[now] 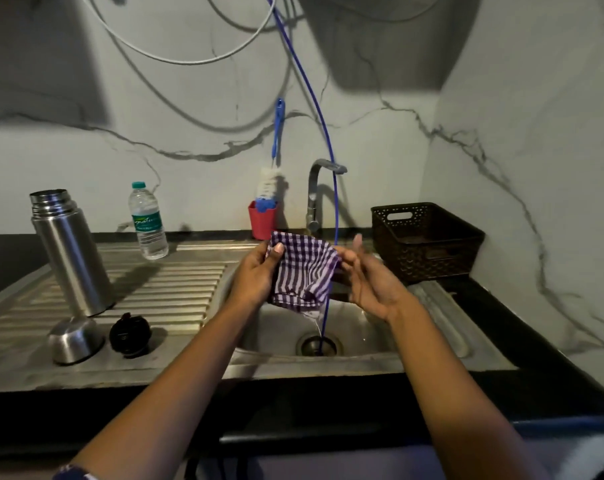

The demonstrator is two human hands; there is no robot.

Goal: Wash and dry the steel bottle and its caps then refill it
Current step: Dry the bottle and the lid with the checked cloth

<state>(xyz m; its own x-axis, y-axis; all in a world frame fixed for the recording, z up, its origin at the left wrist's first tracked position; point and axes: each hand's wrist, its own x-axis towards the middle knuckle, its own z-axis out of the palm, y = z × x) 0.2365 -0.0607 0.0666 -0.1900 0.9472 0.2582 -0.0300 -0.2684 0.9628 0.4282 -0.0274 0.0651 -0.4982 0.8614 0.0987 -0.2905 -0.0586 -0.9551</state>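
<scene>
The open steel bottle (71,251) stands upright on the ribbed drainboard at the left. In front of it lie its steel cup cap (74,339) and, to the right of that, the black inner cap (130,336). Over the sink basin (356,337) my left hand (255,275) grips a purple-and-white checked cloth (302,271), thumb on top. My right hand (366,278) pinches the cloth's right edge with its fingertips while the other fingers stay straight.
A clear plastic water bottle (148,221) stands behind the steel bottle. A red holder (262,220) with a bottle brush sits by the tap (316,195). A thin blue tube (330,209) runs down into the drain. A dark basket (426,240) stands at the right.
</scene>
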